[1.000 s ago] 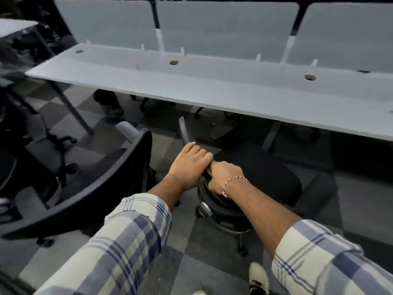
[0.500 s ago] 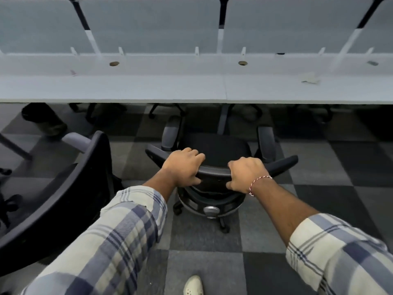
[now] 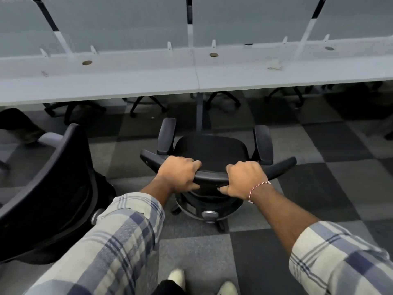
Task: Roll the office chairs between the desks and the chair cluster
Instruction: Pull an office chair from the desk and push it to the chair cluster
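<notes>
A black office chair with two armrests stands in front of me, its seat facing the long white desk. My left hand grips the top edge of its backrest left of centre. My right hand, with a red-and-white thread at the wrist, grips the same edge right of centre. The chair's front sits just short of the desk edge, in line with a grey desk leg. Its wheeled base shows partly below the backrest.
A second black chair stands close on my left, its backrest toward me. Bases of other chairs show under the desk. Grey divider panels rise behind the desk. A crumpled paper lies on it. Checkered carpet stretches to the right.
The chair has swung round so its back squarely faces me and its seat points at the desk. My hands have spread apart along the backrest, and chair and desk now sit straight ahead.
</notes>
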Demonstrator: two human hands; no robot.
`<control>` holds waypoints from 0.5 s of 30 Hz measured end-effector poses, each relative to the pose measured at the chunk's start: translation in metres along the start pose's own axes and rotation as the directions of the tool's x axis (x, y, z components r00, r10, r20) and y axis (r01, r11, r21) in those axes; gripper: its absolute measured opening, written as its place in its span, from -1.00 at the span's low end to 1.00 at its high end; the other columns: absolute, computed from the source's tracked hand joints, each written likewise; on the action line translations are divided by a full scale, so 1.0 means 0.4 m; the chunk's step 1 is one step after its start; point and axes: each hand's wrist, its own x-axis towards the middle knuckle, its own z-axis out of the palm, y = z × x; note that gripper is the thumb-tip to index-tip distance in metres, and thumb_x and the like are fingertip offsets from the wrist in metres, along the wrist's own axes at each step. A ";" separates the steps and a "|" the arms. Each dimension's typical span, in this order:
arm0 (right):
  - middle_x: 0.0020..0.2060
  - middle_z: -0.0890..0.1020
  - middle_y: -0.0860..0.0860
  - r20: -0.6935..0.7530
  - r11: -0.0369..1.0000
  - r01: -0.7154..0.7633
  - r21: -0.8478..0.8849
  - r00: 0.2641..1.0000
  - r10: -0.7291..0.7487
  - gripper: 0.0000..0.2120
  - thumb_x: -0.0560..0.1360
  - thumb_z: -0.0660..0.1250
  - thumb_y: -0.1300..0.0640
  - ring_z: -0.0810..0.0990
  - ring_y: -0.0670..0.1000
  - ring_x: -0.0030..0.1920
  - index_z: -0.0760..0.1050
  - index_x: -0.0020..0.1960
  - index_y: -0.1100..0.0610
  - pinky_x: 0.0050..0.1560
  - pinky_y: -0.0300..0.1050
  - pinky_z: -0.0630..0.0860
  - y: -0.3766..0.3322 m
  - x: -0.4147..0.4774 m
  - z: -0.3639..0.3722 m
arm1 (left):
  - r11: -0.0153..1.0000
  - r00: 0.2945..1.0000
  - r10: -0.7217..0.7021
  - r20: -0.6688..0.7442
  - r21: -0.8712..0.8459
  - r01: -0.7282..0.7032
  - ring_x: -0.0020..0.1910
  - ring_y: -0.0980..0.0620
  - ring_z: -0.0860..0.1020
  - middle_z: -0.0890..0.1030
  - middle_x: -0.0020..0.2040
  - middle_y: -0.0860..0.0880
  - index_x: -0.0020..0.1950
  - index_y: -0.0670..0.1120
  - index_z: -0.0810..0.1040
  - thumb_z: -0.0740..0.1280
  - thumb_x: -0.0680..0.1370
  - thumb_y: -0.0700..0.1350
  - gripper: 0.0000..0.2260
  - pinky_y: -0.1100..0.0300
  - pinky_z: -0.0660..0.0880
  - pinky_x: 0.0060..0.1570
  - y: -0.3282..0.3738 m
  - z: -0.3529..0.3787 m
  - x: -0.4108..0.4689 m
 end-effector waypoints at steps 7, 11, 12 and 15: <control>-0.23 0.58 -0.01 -0.001 0.982 -0.187 0.004 0.982 0.187 -0.45 0.42 0.20 -0.45 0.63 0.07 -0.14 0.48 -0.01 0.05 -0.23 -0.08 0.37 -0.071 -0.120 0.009 | 0.982 0.983 0.182 -0.024 0.043 -0.181 -0.08 -0.05 0.61 0.61 -0.07 0.04 -0.01 0.02 0.42 0.32 0.42 0.28 -0.63 0.12 0.29 -0.27 0.017 0.001 -0.027; -0.20 0.62 -0.01 -0.014 0.962 -0.273 0.011 0.962 0.273 -0.46 0.43 0.20 -0.43 0.63 0.08 -0.14 0.46 0.00 0.05 -0.24 -0.08 0.33 -0.110 -0.174 0.016 | 0.960 0.960 0.277 -0.048 0.055 -0.275 -0.10 -0.04 0.61 0.60 -0.09 0.05 -0.03 0.02 0.43 0.32 0.42 0.28 -0.64 0.12 0.30 -0.29 0.022 0.005 -0.034; -0.19 0.63 -0.01 -0.013 0.953 -0.302 0.012 0.953 0.302 -0.46 0.42 0.20 -0.43 0.64 0.08 -0.15 0.45 -0.01 0.05 -0.25 -0.08 0.33 -0.118 -0.184 0.018 | 0.952 0.951 0.304 -0.054 0.060 -0.301 -0.10 -0.04 0.61 0.60 -0.09 0.05 -0.03 0.02 0.43 0.32 0.42 0.28 -0.64 0.13 0.29 -0.30 0.022 0.003 -0.032; -0.21 0.64 -0.02 -0.023 0.930 -0.368 0.016 0.929 0.369 -0.47 0.41 0.20 -0.42 0.64 0.07 -0.17 0.46 -0.02 0.05 -0.26 -0.09 0.33 -0.135 -0.206 0.033 | 0.926 0.926 0.375 -0.050 0.073 -0.371 -0.12 -0.03 0.60 0.60 -0.09 0.05 -0.04 0.03 0.42 0.31 0.43 0.28 -0.66 0.12 0.28 -0.31 0.026 0.001 -0.018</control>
